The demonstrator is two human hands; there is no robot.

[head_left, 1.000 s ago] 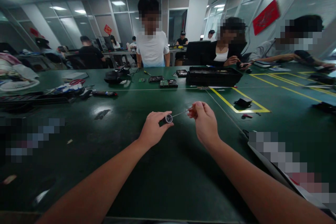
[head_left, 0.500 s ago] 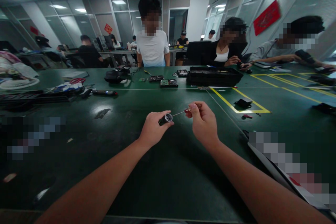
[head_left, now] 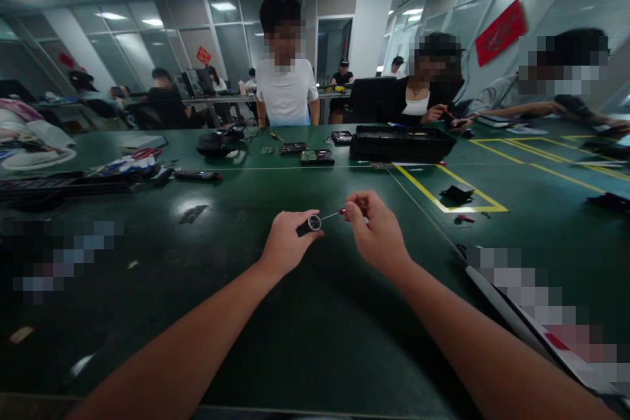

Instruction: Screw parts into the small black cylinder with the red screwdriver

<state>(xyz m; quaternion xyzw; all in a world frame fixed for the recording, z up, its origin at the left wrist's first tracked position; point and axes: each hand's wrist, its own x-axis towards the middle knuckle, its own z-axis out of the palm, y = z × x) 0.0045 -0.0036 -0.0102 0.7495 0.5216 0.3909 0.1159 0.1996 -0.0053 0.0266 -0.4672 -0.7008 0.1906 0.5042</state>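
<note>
My left hand (head_left: 283, 246) is closed around a short black cylinder (head_left: 304, 228), thumb below and fingers above. Its round end, with a pale rim and a dark recessed inside, points right and toward me. In my right hand (head_left: 381, 236) is a screwdriver (head_left: 331, 216), gripped by its reddish handle between thumb and fingers. The thin metal shaft points left, with its tip at the cylinder's open end. How deep the tip sits cannot be made out. Both hands are held over the green table (head_left: 295, 348).
Circuit boards and drives (head_left: 317, 157) lie beyond my hands, beside a long black tray (head_left: 402, 146). A small black part (head_left: 457, 194) sits inside yellow tape at right. Tools and cables (head_left: 132, 163) are piled at left. A person in white (head_left: 286, 92) stands across the table; others sit nearby.
My right hand has shifted slightly left, bringing the screwdriver closer to the cylinder, and its fingers have turned on the handle. The cylinder's end has turned a little. My left hand stays nearly still.
</note>
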